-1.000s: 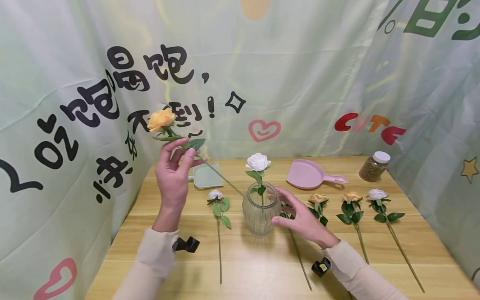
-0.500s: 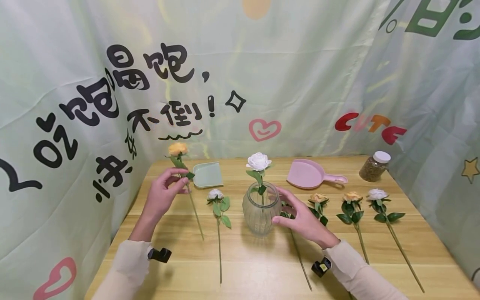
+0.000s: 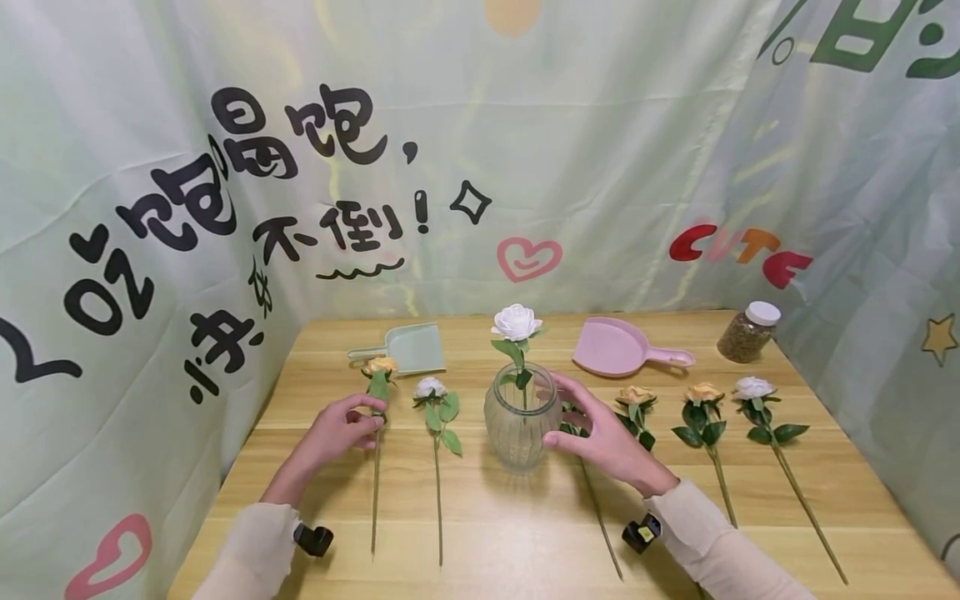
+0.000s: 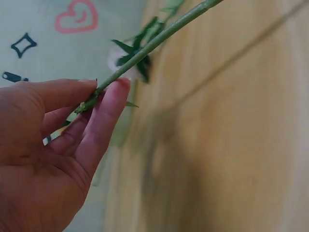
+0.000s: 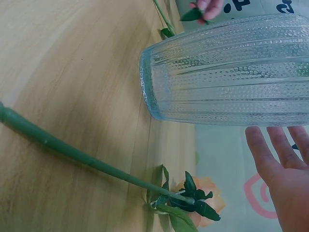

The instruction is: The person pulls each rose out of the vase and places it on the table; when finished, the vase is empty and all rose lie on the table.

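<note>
My left hand [image 3: 341, 433] pinches the stem of an orange-yellow rose [image 3: 381, 365] below its bloom, at the left of the table. The left wrist view shows the green stem [image 4: 159, 41] between thumb and fingers, its shadow on the wood apart from it. A white rose [image 3: 431, 388] lies just to the right. In the middle stands a ribbed clear glass vase [image 3: 517, 433] holding one upright white rose [image 3: 517, 322]. Along the vase's right side is my right hand [image 3: 607, 437], its fingers [image 5: 263, 150] fairly straight with tips right at the glass [image 5: 231, 72].
On the table's right lie two orange roses [image 3: 636, 397] [image 3: 705, 393] and a white rose [image 3: 754, 389]. Another stem [image 3: 600, 517] runs below my right hand. Behind are a green dustpan [image 3: 416, 348], a pink dustpan [image 3: 611, 347] and a white-lidded jar [image 3: 748, 333]. Printed curtains [image 3: 600, 167] border the table.
My left hand has brought the orange rose down and away from beside the vase to the table's left, beside the lying white rose. My right hand and the vase have stayed put.
</note>
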Motion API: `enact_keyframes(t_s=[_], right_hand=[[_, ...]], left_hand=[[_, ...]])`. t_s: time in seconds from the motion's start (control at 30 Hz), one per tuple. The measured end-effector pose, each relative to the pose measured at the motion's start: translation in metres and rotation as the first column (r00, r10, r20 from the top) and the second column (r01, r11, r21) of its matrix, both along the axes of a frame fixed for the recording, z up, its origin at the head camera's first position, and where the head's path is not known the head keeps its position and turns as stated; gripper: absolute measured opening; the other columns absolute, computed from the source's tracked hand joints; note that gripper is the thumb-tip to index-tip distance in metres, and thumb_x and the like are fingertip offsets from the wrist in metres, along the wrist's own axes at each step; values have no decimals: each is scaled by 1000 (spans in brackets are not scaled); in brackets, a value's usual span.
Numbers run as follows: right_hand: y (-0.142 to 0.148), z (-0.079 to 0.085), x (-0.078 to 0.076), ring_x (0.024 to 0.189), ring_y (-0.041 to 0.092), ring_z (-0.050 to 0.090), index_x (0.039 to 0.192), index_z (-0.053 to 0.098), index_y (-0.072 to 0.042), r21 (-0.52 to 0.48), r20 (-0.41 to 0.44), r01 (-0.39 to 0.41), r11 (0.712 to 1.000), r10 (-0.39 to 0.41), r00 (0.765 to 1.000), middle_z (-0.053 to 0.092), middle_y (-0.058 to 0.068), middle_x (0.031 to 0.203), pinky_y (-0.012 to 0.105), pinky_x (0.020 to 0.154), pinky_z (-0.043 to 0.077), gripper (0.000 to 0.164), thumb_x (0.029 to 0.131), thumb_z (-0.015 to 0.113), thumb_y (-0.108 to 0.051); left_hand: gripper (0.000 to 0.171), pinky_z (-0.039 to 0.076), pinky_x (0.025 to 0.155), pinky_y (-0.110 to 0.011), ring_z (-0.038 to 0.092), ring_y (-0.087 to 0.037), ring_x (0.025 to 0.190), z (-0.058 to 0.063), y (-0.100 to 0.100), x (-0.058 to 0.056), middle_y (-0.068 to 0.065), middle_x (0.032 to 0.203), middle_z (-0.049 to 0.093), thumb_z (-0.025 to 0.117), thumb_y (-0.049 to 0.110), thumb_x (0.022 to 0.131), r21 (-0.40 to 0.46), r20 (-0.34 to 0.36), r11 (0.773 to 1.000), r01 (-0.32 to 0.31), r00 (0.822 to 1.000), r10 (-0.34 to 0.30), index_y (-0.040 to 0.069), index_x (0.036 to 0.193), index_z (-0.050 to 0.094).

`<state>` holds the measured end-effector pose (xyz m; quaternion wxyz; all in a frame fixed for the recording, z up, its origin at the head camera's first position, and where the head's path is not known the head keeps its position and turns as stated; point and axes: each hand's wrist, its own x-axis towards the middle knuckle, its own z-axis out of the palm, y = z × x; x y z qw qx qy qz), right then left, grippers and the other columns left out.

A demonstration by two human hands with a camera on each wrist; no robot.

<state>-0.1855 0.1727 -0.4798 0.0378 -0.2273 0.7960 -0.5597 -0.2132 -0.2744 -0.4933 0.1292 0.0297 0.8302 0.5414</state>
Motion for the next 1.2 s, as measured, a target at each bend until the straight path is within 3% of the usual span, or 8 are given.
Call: enact_keyframes(t_s=[0.27, 0.53, 0.6, 0.77, 0.87, 1.0, 1.2], right_hand=[[-1, 1, 0, 151, 49, 46, 170, 36, -22, -9, 13, -4, 1000, 4, 1000, 48, 16, 165, 62, 124, 46, 83, 101, 81, -19], [0, 1, 0, 152, 47, 47, 170, 36, -23, -8, 11, -4, 1000, 5, 1000, 48, 15, 166, 63, 124, 46, 82, 101, 80, -19], [0, 1, 0, 152, 48, 47, 170, 36, -24, -10, 10, -7, 1000, 7, 1000, 48, 15, 166, 63, 124, 46, 82, 101, 80, -19], [0, 1, 0, 151, 47, 47, 170, 36, -25, -10, 14, -8, 1000, 8, 1000, 48, 14, 166, 64, 123, 47, 82, 101, 80, -19], [0, 0, 0, 151, 45, 48, 170, 36, -24, -4, 11, -5, 1000, 5, 1000, 48, 15, 166, 62, 123, 48, 82, 101, 80, -19], [0, 0, -1, 151, 44, 49, 170, 36, -24, -5, 3, -9, 1000, 9, 1000, 49, 16, 165, 63, 122, 49, 81, 101, 80, -19], [0, 0, -1, 150, 46, 49, 170, 36, -23, -7, 8, -11, 1000, 11, 1000, 48, 17, 165, 64, 122, 48, 82, 101, 80, -19]], left_hand=[[27, 71, 75, -33, 72, -22, 86, -17, 0, 8, -21, 120, 69, 69, 4, 106, -34, 69, 999, -4, 998, 6, 0, 132, 69], [25, 71, 71, -32, 72, -22, 80, -27, -1, 14, -17, 104, 67, 72, 1, 103, -87, 39, 993, -77, 996, 81, 1, 128, 69], [25, 71, 69, -32, 70, -22, 81, -28, -2, 15, -18, 111, 65, 73, 1, 102, -95, 28, 992, -88, 995, 91, 1, 127, 69], [23, 71, 67, -33, 69, -26, 89, -25, -6, 16, -28, 154, 44, 74, 2, 102, -82, 2, 994, -76, 997, 77, 0, 124, 69], [19, 71, 68, -35, 71, -27, 95, -23, -7, 16, -29, 169, 31, 74, 2, 102, -65, -8, 996, -67, 998, 66, -1, 120, 67], [18, 71, 70, -36, 72, -28, 99, -19, -11, 16, -28, 174, 26, 76, 4, 101, -61, -21, 995, -82, 997, 81, -2, 115, 67], [27, 69, 70, -35, 74, -27, 93, -2, -16, 14, -26, 161, 44, 78, 17, 102, -167, -103, 972, -164, 984, 149, 3, 122, 67]])
